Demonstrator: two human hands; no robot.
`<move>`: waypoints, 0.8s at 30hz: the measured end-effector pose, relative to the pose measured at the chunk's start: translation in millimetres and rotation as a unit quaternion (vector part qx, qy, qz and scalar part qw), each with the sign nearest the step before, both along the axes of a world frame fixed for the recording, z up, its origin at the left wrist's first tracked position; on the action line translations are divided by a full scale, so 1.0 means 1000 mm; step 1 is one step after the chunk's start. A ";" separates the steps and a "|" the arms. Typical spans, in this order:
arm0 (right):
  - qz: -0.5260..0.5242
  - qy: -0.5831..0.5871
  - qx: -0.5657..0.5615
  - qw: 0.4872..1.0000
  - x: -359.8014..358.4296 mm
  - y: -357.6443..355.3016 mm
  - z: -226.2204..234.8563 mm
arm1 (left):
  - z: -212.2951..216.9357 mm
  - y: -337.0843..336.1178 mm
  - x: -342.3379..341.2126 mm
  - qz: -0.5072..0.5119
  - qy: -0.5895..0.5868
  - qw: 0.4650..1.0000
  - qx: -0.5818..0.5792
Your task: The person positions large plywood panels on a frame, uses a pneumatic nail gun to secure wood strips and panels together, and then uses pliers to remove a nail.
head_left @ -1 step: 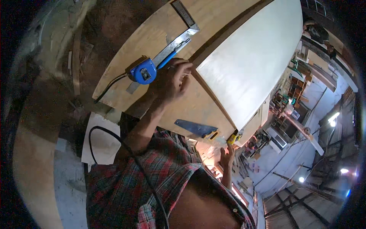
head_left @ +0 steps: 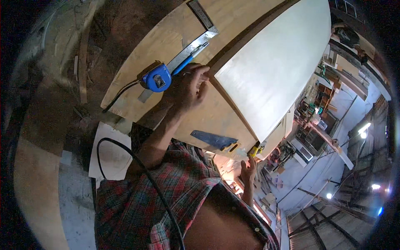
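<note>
My left hand (head_left: 191, 86) is at the near left corner of a white panel (head_left: 273, 62) edged with a brown strip (head_left: 234, 106). Its fingers are curled in, the tips close to that corner; whatever they pinch is hidden. Beside it lie a blue tape measure (head_left: 157, 80), a blue pen (head_left: 183, 64) and a metal try square (head_left: 196, 41). Farther right, my right hand (head_left: 248, 167) has its fingertips on a small yellow and black tool (head_left: 255, 150) at the panel's other near corner. Its exact kind is unclear.
A hand saw (head_left: 212, 139) with a yellow and black handle lies on the large plywood board (head_left: 166, 46) under the panel. A black cable (head_left: 156, 187) hangs across my shirt. Tools and timber crowd a bench (head_left: 316, 112) on the right.
My left hand's fingers have shifted very slightly at the panel corner. The right hand stays at the yellow and black tool, and the other tools lie where they were.
</note>
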State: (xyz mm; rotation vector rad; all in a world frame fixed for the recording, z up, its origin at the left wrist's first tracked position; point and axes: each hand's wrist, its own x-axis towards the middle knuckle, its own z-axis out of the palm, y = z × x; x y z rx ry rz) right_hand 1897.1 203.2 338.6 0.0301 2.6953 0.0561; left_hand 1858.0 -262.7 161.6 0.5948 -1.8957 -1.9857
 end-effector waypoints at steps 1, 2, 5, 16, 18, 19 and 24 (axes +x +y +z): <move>0.019 0.010 -0.018 1.000 -0.004 -0.004 0.000 | -0.001 0.002 -0.001 0.016 -0.008 0.999 0.034; 0.021 0.000 -0.013 1.000 -0.007 -0.008 0.000 | -0.002 0.002 -0.001 0.038 -0.010 0.999 0.028; 0.001 -0.016 0.009 1.000 -0.012 -0.014 -0.001 | -0.005 0.000 -0.002 -0.002 0.017 0.990 -0.139; -0.168 0.025 -0.125 0.978 0.022 0.041 -0.039 | 0.009 0.018 -0.012 0.029 0.008 0.951 -0.307; -0.192 0.019 -0.206 0.959 0.023 0.061 -0.051 | 0.008 0.027 -0.014 0.024 -0.022 0.952 -0.303; -0.256 0.030 -0.249 0.933 0.020 0.072 -0.059 | 0.008 0.032 -0.013 0.014 -0.044 0.955 -0.294; -0.476 0.076 -0.530 0.698 -0.033 0.145 -0.116 | 0.012 0.057 -0.011 0.007 -0.112 0.977 -0.182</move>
